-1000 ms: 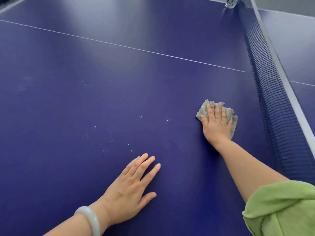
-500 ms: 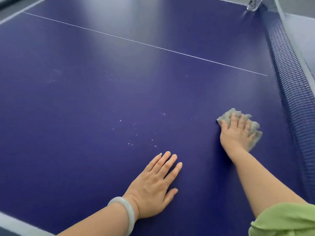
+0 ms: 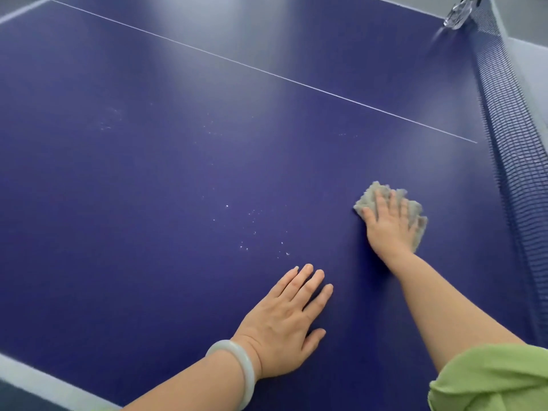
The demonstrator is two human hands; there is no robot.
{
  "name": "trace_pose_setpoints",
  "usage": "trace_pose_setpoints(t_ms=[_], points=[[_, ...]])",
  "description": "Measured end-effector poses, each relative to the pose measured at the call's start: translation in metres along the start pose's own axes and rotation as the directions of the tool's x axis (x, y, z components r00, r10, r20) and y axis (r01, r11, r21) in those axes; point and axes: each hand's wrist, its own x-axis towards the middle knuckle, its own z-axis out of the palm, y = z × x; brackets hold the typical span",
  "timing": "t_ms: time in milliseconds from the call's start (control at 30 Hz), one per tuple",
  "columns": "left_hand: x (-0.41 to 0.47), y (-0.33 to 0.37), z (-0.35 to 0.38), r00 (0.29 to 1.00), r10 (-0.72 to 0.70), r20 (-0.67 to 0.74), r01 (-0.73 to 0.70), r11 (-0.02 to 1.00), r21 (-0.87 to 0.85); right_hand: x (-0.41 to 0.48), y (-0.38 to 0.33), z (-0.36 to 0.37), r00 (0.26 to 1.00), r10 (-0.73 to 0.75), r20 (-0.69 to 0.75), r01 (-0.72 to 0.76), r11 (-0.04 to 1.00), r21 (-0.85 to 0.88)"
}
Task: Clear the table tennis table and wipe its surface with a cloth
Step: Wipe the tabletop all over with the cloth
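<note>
The dark blue table tennis table (image 3: 148, 188) fills the view. My right hand (image 3: 388, 226) presses flat, fingers straight, on a crumpled grey cloth (image 3: 415, 212) lying on the surface near the net. My left hand (image 3: 284, 324) rests palm down on the table closer to me, fingers spread, holding nothing; a pale bangle circles its wrist. Small white specks (image 3: 255, 232) dot the surface between and beyond the hands, left of the cloth.
The blue net (image 3: 516, 149) runs along the right side, its metal clamp (image 3: 456, 13) at the far end. A thin white centre line (image 3: 267, 72) crosses the table. The table's white edge (image 3: 38, 378) shows at the bottom left.
The view has swung left, so the hands and cloth sit further right in frame. The right hand with the cloth has slid slightly on the surface. The left hand stays planted.
</note>
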Motion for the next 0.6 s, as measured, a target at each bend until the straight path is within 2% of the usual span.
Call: trace_pose_setpoints(t_ms=[67,133,167,233,300,333,400,467,533,600], points=[[0.000,0.000,0.001,1.000,0.007,-0.015,-0.007,1.000,-0.002,-0.012,0.011,0.000,0.980,0.199,0.006,-0.199,0.979,0.050],[-0.001,0.001,0.002,1.000,0.003,-0.009,-0.003,1.000,-0.010,-0.025,-0.014,0.008,0.975,0.220,-0.023,-0.219,0.975,0.040],[0.000,0.001,0.002,1.000,0.000,-0.002,-0.001,1.000,-0.022,-0.029,-0.034,0.013,0.987,0.160,-0.034,-0.159,0.987,0.022],[0.001,-0.001,0.002,1.000,0.012,-0.003,-0.012,0.999,-0.047,-0.032,-0.081,0.023,0.995,-0.098,-0.027,0.096,0.994,-0.056],[0.003,-0.002,0.004,1.000,0.025,0.011,-0.025,0.997,-0.072,-0.038,-0.121,0.031,0.910,-0.410,0.061,0.414,0.908,-0.059],[0.003,-0.002,0.004,1.000,0.024,0.018,-0.023,0.996,-0.081,-0.039,-0.131,0.032,0.853,-0.507,0.119,0.513,0.858,-0.021],[0.002,-0.002,0.003,1.000,0.021,0.016,-0.020,0.996,-0.083,-0.034,-0.127,0.029,0.800,-0.576,0.171,0.581,0.814,0.024],[0.000,-0.002,0.004,1.000,0.024,0.007,-0.023,0.997,-0.074,-0.030,-0.095,0.023,0.852,-0.508,0.125,0.514,0.858,-0.016],[0.000,-0.002,0.005,1.000,0.022,-0.006,-0.022,0.998,-0.056,-0.038,-0.052,0.016,0.942,-0.332,0.044,0.333,0.943,-0.015],[0.000,-0.003,0.004,1.000,0.018,0.005,-0.018,0.998,-0.065,-0.062,-0.022,0.015,0.977,-0.209,0.037,0.208,0.977,0.037]])
